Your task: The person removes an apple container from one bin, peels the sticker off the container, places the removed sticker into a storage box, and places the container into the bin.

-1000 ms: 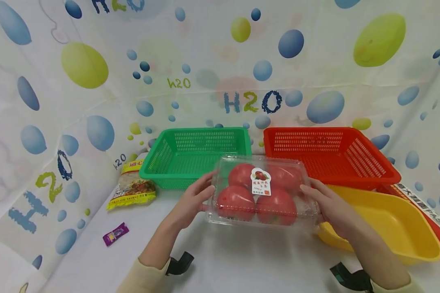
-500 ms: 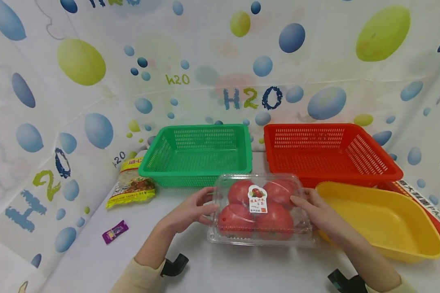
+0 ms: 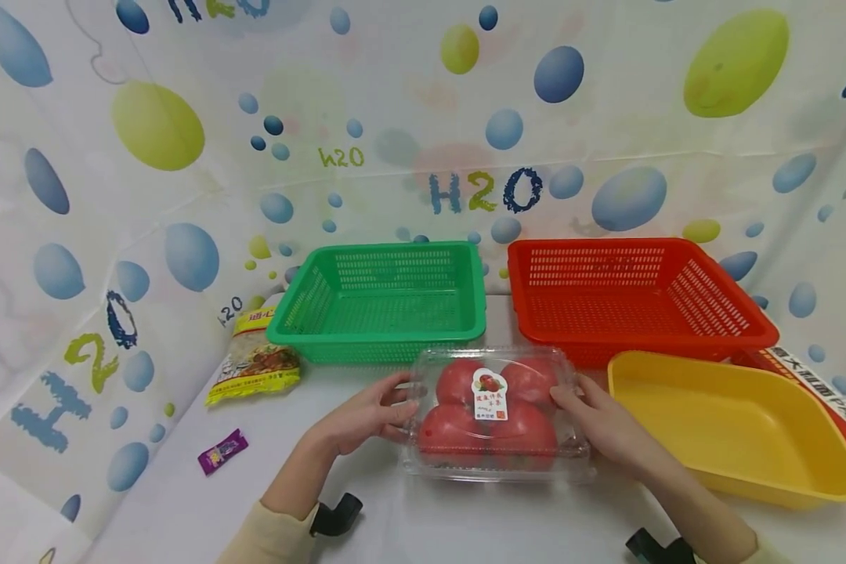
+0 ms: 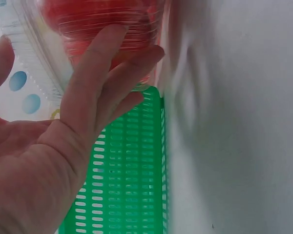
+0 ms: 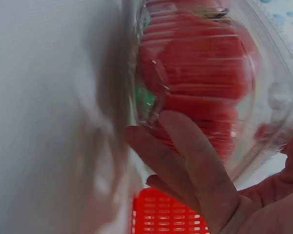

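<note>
A clear plastic clamshell [image 3: 497, 474] sits low at the front of the white bench [image 3: 395, 525], apparently resting on it, directly between the left hand [image 3: 370, 415] and the right hand [image 3: 606, 427], its long axis running from one to the other. Neither hand is nearer: each lies at a short end, fingers fairly straight against the ribbed wall, thumb apart by the lid, nothing clenched. Inside, four smooth, round red fruits [image 3: 447, 431] show under a small printed label [image 3: 489, 398]. Behind stand the slotted plastic green basket [image 3: 395, 313] and red basket [image 3: 627, 309]; the smooth yellow tub [image 3: 733, 427] is beside the right hand.
</note>
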`<state>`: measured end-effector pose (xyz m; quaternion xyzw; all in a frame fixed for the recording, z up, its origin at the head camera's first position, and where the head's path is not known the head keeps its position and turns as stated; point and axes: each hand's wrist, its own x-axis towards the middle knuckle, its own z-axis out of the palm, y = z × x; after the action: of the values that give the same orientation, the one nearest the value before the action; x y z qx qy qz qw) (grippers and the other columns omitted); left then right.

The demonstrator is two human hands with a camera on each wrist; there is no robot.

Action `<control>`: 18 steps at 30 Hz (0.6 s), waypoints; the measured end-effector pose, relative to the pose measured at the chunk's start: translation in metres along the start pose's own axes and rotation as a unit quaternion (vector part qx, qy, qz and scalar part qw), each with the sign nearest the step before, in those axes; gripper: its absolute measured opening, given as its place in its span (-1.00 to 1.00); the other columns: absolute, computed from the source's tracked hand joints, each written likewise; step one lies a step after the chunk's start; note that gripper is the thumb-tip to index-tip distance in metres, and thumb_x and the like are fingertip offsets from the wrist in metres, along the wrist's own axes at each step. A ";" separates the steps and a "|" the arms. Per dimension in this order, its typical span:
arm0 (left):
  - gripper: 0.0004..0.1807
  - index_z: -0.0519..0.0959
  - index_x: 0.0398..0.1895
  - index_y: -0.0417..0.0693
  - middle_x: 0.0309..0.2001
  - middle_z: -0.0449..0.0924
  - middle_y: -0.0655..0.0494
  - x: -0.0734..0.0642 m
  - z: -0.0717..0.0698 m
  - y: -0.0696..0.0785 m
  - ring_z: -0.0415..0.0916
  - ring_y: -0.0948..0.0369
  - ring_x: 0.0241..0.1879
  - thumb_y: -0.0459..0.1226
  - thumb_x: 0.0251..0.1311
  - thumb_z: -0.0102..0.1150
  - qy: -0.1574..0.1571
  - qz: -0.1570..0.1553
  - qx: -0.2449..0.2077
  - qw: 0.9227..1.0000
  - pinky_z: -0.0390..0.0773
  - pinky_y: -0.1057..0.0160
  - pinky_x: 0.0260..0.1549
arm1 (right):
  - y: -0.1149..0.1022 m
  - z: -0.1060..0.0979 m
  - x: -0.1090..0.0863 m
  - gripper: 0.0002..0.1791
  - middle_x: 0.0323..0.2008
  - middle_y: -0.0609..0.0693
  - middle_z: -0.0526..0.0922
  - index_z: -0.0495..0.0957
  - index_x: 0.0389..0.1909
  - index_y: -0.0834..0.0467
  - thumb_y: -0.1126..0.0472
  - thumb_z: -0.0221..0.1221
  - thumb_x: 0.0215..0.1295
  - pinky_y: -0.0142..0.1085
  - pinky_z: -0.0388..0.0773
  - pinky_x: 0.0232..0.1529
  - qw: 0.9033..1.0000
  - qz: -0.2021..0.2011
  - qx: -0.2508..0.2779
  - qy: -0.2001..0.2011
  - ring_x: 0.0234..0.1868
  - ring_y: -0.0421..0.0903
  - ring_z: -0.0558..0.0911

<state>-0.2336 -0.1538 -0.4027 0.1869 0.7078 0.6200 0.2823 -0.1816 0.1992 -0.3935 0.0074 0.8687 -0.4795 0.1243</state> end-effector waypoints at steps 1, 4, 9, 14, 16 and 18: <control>-0.23 0.02 0.52 -0.35 0.45 0.12 -0.42 0.000 -0.001 -0.001 0.49 -0.12 0.18 -0.20 0.45 0.14 0.001 -0.004 0.001 1.000 0.62 -0.05 0.01 | 0.000 0.001 0.000 -0.10 0.36 0.40 0.34 0.00 0.56 0.29 -0.24 0.01 0.50 0.35 0.37 0.17 1.000 -0.004 -0.009 0.001 0.31 0.39 0.36; -0.18 0.00 0.53 -0.36 0.46 0.08 -0.44 0.000 -0.002 -0.002 0.46 -0.15 0.20 -0.17 0.43 0.18 0.004 -0.016 0.001 1.000 0.61 -0.07 0.02 | 0.001 0.005 0.001 -0.12 0.35 0.42 0.33 -0.01 0.57 0.25 -0.22 0.02 0.50 0.33 0.42 0.15 0.999 -0.018 -0.028 0.001 0.27 0.40 0.40; -0.13 -0.04 0.54 -0.37 0.47 0.05 -0.45 0.001 -0.004 -0.005 0.44 -0.15 0.22 -0.14 0.42 0.19 0.008 -0.037 -0.001 0.999 0.59 -0.07 0.06 | 0.001 0.010 0.003 -0.16 0.25 0.38 0.41 0.01 0.58 0.16 -0.17 0.06 0.50 0.04 0.65 -0.22 1.000 -0.024 0.013 -0.013 0.03 0.25 0.53; -0.16 -0.04 0.55 -0.35 0.48 0.05 -0.40 0.003 -0.005 -0.007 0.34 -0.15 0.31 -0.16 0.42 0.16 0.014 -0.051 -0.001 0.999 0.55 -0.04 0.11 | 0.003 0.005 -0.001 -0.24 0.03 0.27 0.51 0.06 0.55 0.17 -0.08 0.09 0.51 -0.07 0.64 -0.41 0.998 -0.016 0.052 -0.037 -0.23 0.11 0.55; -0.11 -0.07 0.57 -0.33 0.48 0.06 -0.39 0.004 -0.005 -0.007 0.34 -0.14 0.31 -0.12 0.41 0.17 0.017 -0.053 0.016 0.998 0.53 -0.04 0.14 | 0.001 -0.001 -0.004 -0.21 0.11 0.30 0.50 0.06 0.55 0.19 -0.10 0.09 0.50 0.01 0.67 -0.24 0.998 -0.020 0.035 -0.039 -0.09 0.18 0.57; -0.06 -0.12 0.60 -0.26 0.49 0.07 -0.35 0.004 -0.006 -0.008 0.40 -0.12 0.27 -0.07 0.40 0.18 0.031 -0.052 0.040 0.997 0.48 -0.06 0.18 | -0.001 -0.007 -0.006 -0.15 0.25 0.35 0.42 0.02 0.56 0.24 -0.14 0.09 0.49 0.12 0.63 -0.05 0.999 -0.027 0.007 -0.036 0.12 0.28 0.52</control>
<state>-0.2404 -0.1572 -0.4104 0.1417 0.7493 0.5809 0.2848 -0.1779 0.2048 -0.3876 -0.0326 0.8599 -0.4890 0.1425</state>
